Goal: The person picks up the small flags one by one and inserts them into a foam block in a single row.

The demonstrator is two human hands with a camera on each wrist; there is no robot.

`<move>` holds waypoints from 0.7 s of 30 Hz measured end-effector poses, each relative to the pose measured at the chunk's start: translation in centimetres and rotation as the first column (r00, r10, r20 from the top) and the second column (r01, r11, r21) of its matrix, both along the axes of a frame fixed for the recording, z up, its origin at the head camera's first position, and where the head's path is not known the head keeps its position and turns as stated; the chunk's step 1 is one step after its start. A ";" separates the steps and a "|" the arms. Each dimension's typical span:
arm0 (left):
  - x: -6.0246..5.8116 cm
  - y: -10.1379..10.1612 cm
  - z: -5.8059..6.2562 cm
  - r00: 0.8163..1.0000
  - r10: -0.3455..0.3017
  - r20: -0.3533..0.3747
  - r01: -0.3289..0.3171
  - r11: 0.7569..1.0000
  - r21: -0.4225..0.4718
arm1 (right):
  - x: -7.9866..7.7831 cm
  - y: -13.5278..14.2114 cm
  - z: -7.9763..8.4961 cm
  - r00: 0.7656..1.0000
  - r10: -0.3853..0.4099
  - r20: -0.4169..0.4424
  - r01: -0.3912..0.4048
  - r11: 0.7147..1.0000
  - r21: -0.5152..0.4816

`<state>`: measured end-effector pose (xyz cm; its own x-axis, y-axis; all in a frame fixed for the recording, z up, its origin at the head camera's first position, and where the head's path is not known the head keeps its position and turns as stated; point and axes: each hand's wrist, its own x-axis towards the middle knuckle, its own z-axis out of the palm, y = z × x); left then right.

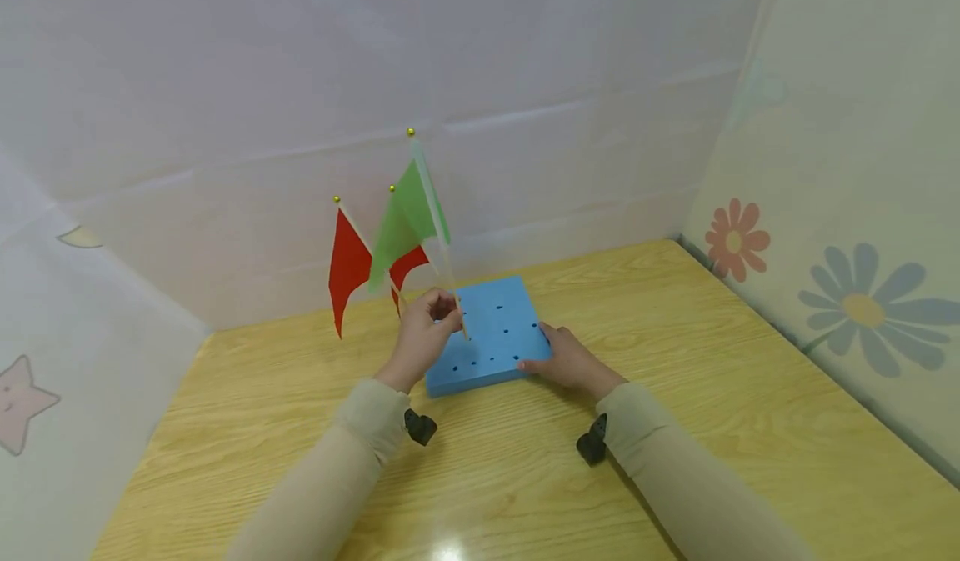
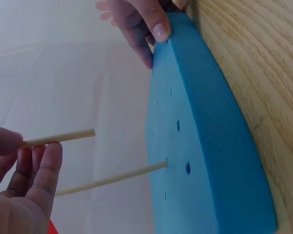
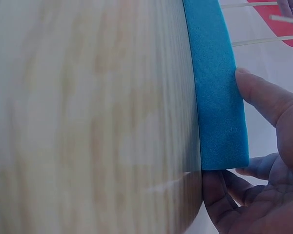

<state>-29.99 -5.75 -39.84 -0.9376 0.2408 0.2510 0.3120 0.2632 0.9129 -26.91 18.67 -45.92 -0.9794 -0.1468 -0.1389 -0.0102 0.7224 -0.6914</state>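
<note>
My left hand (image 1: 424, 340) pinches the thin wooden stick (image 2: 63, 138) of a green flag (image 1: 405, 219) with a gold ball tip. The stick's bare lower end is apart from the top of the blue foam block (image 1: 486, 344), which has several small holes. Two red flags (image 1: 348, 265) stand at the block's left side, partly hidden behind the green flag and my left hand; the left wrist view shows one stick (image 2: 115, 178) set into the foam. My right hand (image 1: 572, 361) grips the block's right end, thumb (image 3: 263, 95) on its top face and fingers against its side.
The block lies flat on a wood-grain table (image 1: 487, 469). A pale cloth wall (image 1: 562, 152) rises behind the table, and a flower-printed cloth (image 1: 862, 311) hangs along the right side. Each wrist wears a small black camera (image 1: 420, 426).
</note>
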 end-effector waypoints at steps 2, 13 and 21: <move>-0.1 0.5 0.0 1.000 0.003 -0.002 -0.003 1.000 -0.016 | 0.0 0.1 0.0 1.000 -0.002 0.000 0.002 1.000 0.000; -1.0 2.1 -1.0 1.000 -0.021 -0.001 0.021 0.997 -0.070 | -0.2 -0.3 -0.1 0.999 -0.030 0.018 0.030 1.000 0.000; -1.6 3.1 -1.3 0.999 -0.013 0.036 0.016 0.997 -0.069 | -0.1 -0.4 0.1 0.999 -0.043 0.025 0.043 0.999 0.014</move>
